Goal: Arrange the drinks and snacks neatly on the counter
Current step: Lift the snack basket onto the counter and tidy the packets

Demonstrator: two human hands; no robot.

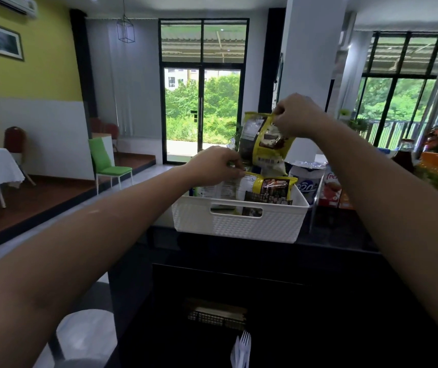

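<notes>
r hand [296, 115] pinches 1 snack bag [268, 139] upright, long axis vertical, above basket [239, 227]; l hand [212, 164] pinches another pack [265, 187] inside basket.

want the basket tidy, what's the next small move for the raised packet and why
Probably lower the yellow packet, pinched at its top by the right hand, straight down into the white basket behind the packets the left hand holds: it hangs just above them.
</notes>
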